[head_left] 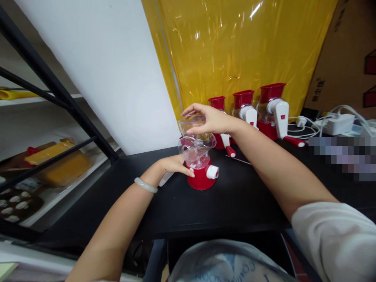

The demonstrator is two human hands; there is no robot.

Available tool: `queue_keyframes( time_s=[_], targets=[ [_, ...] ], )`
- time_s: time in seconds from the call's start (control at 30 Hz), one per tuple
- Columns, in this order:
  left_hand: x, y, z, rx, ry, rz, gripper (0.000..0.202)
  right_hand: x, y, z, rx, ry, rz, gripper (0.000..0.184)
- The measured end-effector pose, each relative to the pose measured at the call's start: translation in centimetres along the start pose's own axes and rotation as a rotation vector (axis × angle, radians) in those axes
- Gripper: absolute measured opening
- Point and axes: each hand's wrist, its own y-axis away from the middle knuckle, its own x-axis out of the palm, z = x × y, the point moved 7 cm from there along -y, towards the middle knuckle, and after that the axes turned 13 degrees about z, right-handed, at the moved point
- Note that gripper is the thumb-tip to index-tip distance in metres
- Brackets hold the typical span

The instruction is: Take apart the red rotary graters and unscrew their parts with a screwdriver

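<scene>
A rotary grater stands upright on the black table, with a red base point(202, 178), a white knob point(212, 172) on the base's right side and a transparent body point(194, 150) on top. My left hand point(177, 163) is closed round the left side of the base, its thumb across the front. From above, my right hand point(210, 120) holds the upper transparent hopper point(188, 126) between thumb and fingers. Part of the hopper is hidden behind that hand. A pale flat piece point(166, 178) lies by my left wrist, mostly covered by it.
Behind, several assembled red-and-white graters point(272, 111) stand in a row before a yellow plastic sheet point(229, 51). White cables and an adapter point(339, 123) lie at the right. A black-framed shelf point(70, 107) stands left, and a cardboard box point(346, 66) is back right.
</scene>
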Motion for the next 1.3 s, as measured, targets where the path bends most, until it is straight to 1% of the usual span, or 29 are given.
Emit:
queue_keyframes(
  time_s=[0.17, 0.4, 0.73, 0.83, 0.9, 1.1, 1.3],
  targets=[
    [0.2, 0.0, 0.5, -0.036, 0.027, 0.010, 0.092, 0.0, 0.0, -0.3, -0.014, -0.023, -0.008, 0.056],
    [-0.2, 0.2, 1.2, -0.047, 0.001, 0.020, 0.082, 0.4, -0.4, -1.2, -0.075, -0.198, 0.018, 0.066],
    [-0.1, 0.0, 1.1, -0.010, -0.007, 0.035, 0.079, 0.4, -0.6, -1.0, -0.006, -0.216, -0.043, 0.062],
    [0.1, 0.1, 1.2, -0.024, 0.012, 0.044, 0.073, 0.5, -0.5, -0.9, -0.027, -0.245, -0.029, 0.064],
    [0.0, 0.1, 1.2, -0.027, 0.022, 0.030, 0.072, 0.6, -0.5, -0.9, -0.043, -0.267, -0.014, 0.065],
    [-0.1, 0.2, 1.8, -0.054, 0.048, 0.004, 0.077, 0.7, -0.4, -1.3, -0.086, -0.279, 0.004, 0.066],
    [0.0, 0.0, 1.5, -0.027, 0.048, 0.031, 0.070, 0.8, -0.7, -1.6, -0.131, -0.305, 0.032, 0.067]
  ],
)
